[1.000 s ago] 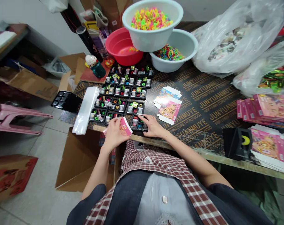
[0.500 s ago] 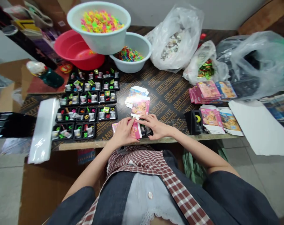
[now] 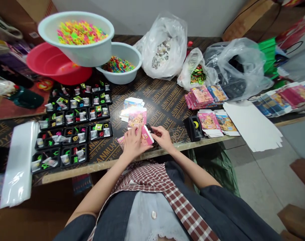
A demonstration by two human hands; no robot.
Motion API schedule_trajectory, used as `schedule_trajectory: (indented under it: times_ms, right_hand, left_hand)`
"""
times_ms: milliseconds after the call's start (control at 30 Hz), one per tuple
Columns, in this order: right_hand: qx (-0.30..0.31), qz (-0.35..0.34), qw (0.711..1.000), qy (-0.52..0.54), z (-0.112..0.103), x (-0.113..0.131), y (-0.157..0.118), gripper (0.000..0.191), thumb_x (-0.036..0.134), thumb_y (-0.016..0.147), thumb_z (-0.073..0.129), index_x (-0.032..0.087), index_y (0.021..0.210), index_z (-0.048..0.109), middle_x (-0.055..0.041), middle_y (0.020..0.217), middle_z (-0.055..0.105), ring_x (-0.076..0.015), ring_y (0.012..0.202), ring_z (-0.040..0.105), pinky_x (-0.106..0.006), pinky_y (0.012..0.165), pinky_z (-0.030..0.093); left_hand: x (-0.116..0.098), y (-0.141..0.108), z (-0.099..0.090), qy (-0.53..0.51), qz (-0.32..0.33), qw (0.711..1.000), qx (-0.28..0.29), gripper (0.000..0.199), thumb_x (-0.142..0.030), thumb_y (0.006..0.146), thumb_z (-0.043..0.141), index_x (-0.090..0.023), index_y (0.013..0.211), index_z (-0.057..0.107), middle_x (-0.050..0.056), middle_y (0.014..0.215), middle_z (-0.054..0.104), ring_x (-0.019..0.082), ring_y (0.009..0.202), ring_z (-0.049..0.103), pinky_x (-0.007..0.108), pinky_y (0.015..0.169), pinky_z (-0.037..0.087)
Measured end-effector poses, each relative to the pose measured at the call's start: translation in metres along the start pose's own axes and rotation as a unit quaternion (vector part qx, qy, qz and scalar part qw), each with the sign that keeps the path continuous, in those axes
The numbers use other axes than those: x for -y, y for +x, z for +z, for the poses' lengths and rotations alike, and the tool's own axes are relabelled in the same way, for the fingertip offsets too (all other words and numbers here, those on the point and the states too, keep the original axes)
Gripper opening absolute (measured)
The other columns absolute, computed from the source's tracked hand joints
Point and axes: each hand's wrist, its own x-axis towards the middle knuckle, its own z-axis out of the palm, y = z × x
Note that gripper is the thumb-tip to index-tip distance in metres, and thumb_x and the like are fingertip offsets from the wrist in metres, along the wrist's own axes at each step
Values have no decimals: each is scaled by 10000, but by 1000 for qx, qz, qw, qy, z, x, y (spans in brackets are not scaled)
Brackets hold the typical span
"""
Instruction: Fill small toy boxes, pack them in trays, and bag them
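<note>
My left hand (image 3: 132, 143) is wrapped over a pink printed box (image 3: 146, 135) near the front edge of the table. My right hand (image 3: 163, 138) pinches a dark tray (image 3: 149, 128) at the box's right side; the tray is largely hidden by my fingers and the box. Just beyond my hands lie a flat pink box (image 3: 137, 117) and white-and-blue boxes (image 3: 132, 103). Black trays (image 3: 75, 134) filled with small colourful toys and little packets stand in rows to the left.
Tubs of plastic pieces, a pale one (image 3: 75, 50) and a red one (image 3: 59, 72), stand at the back left. Plastic bags (image 3: 165, 50) sit behind. Box stacks (image 3: 209, 122) and white sheets (image 3: 253, 125) lie right. A clear sleeve stack (image 3: 18, 164) overhangs the left front edge.
The view has turned to the right, so the table's contents appear further left. My right hand has drawn slightly back from over the box to its right side, with fingers more closed.
</note>
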Motion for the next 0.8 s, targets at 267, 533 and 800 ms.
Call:
schedule_trajectory:
  times_ms: [267, 533, 800]
  right_hand:
    - [-36, 129, 967, 216, 6, 6, 10, 564, 717, 766, 635, 240, 1044, 754, -72, 1106, 722, -228, 1003, 662, -358, 853, 546]
    - [-81, 194, 924, 320, 22, 18, 15, 391, 580, 612, 786, 224, 694, 645, 6, 697, 696, -202, 738, 646, -329, 718, 528]
    - [-65, 193, 937, 283, 19, 14, 9, 365, 417, 615, 734, 230, 905, 617, 13, 800, 707, -194, 769, 646, -314, 736, 511]
  left_hand:
    - [1, 13, 14, -435, -35, 899, 37, 947, -742, 620, 710, -200, 1381, 557, 133, 1302, 598, 335, 1261, 531, 490, 1085, 404]
    - [0, 12, 34, -740, -268, 615, 38, 626, -733, 516, 788, -173, 789, 725, 75, 793, 754, 309, 927, 707, 431, 827, 557]
    - [5, 8, 30, -717, -357, 599, -1, 287, -288, 508, 758, -184, 767, 692, -16, 730, 712, 134, 649, 622, 254, 631, 484]
